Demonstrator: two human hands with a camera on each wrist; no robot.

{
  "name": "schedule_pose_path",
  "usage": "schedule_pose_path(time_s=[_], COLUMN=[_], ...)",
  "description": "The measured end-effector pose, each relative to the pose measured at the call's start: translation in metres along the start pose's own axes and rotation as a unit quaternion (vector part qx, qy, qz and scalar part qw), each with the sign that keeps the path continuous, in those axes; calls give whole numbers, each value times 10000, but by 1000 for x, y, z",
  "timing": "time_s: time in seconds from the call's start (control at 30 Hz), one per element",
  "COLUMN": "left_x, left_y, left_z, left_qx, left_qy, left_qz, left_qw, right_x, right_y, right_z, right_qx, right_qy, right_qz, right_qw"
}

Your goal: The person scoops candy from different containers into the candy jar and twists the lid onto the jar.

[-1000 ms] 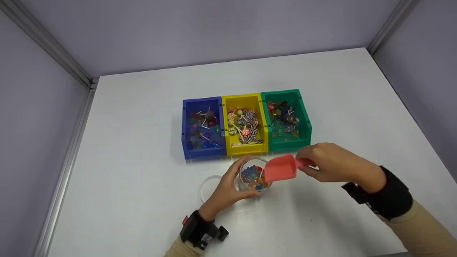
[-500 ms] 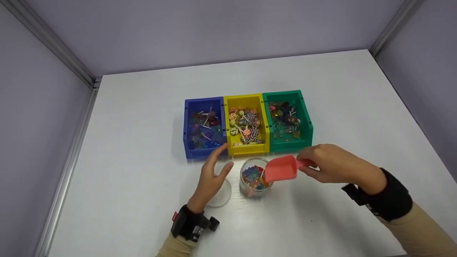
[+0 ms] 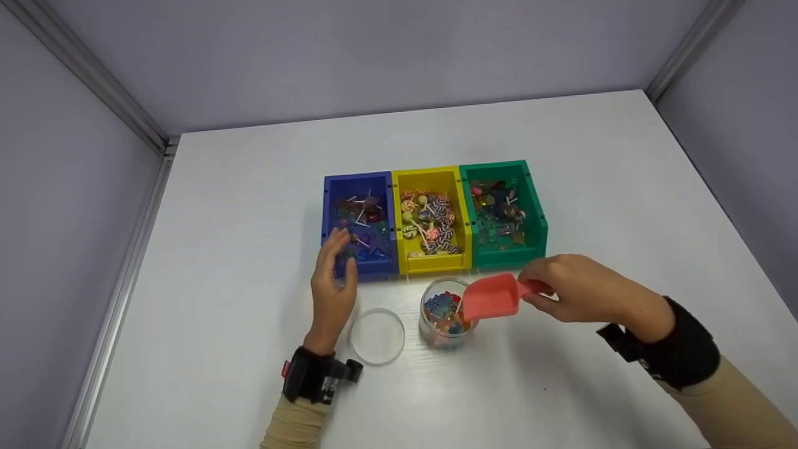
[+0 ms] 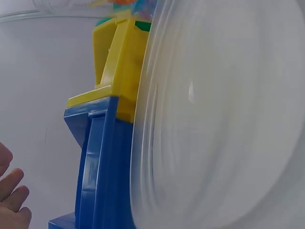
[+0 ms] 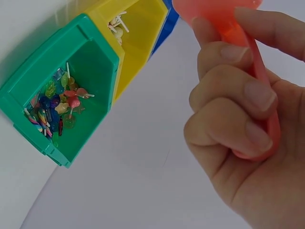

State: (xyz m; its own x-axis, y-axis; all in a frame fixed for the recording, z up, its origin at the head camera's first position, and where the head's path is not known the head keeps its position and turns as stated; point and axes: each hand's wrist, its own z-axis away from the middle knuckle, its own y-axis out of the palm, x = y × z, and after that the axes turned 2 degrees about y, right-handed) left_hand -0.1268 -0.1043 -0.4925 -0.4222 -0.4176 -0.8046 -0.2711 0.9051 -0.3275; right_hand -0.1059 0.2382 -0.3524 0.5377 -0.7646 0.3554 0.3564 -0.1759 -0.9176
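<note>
My right hand (image 3: 573,287) grips a pink scoop (image 3: 491,296) by its handle. The scoop's blade sits at the right rim of a clear jar (image 3: 439,340), which holds colourful small pieces and a white stick. In the right wrist view, curled fingers (image 5: 228,114) wrap the scoop's handle (image 5: 259,71). My left hand (image 3: 330,293) holds nothing; its fingers are extended in front of the blue bin (image 3: 368,268). A clear round lid (image 3: 377,337) lies on the table between that hand and the jar. The left wrist view shows this lid (image 4: 214,114) very large.
Behind the jar, a yellow bin (image 3: 433,265) with lollipop-like pieces stands joined between the blue bin and a green bin (image 3: 508,255). Both outer bins hold mixed translucent pieces. Pale walls (image 3: 399,56) border the white table (image 3: 243,206).
My left hand has let go of the jar and moved left, uncovering the lid. The right hand and scoop stay almost still at the jar's rim.
</note>
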Motion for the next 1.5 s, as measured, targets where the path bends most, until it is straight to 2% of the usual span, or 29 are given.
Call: schedule_pose_path(time_s=[0.1,0.27,0.43,0.63,0.87,0.97,1.13,1.37,1.5], left_x=[3,10,17,24,32,33,33,34,36], left_y=[-3,-4,-3,-7,-17,-20,-20,-18,-17], left_z=[-5,-14,-20,-29,-37,-38,-38,-37,-34], left_qx=[-90,-108,-53,199,727,829,671,550,536], left_qy=[-194,-840,-1633,-2237,-2495,-2618,-2791,-2792,-2738], left_qz=[-113,-136,-193,-67,-21,174,535,556,479], left_qw=[9997,9963,9864,9744,9656,9614,9564,9571,9591], right_x=[-1,-2,-2,-3,-7,-11,-19,-31,-36], right_y=[0,-1,-3,-2,-3,-4,-9,-19,-26], right_z=[1,2,1,-1,-6,-9,-12,-18,-23], right_qx=[15,-28,-4,-73,-199,-224,-292,-300,-220], right_qy=[9,-45,-47,-72,-214,-200,33,362,799], right_qz=[-17,6,-12,73,132,127,84,-233,-478], right_qw=[10000,10000,10000,9999,9995,9995,9995,9986,9954])
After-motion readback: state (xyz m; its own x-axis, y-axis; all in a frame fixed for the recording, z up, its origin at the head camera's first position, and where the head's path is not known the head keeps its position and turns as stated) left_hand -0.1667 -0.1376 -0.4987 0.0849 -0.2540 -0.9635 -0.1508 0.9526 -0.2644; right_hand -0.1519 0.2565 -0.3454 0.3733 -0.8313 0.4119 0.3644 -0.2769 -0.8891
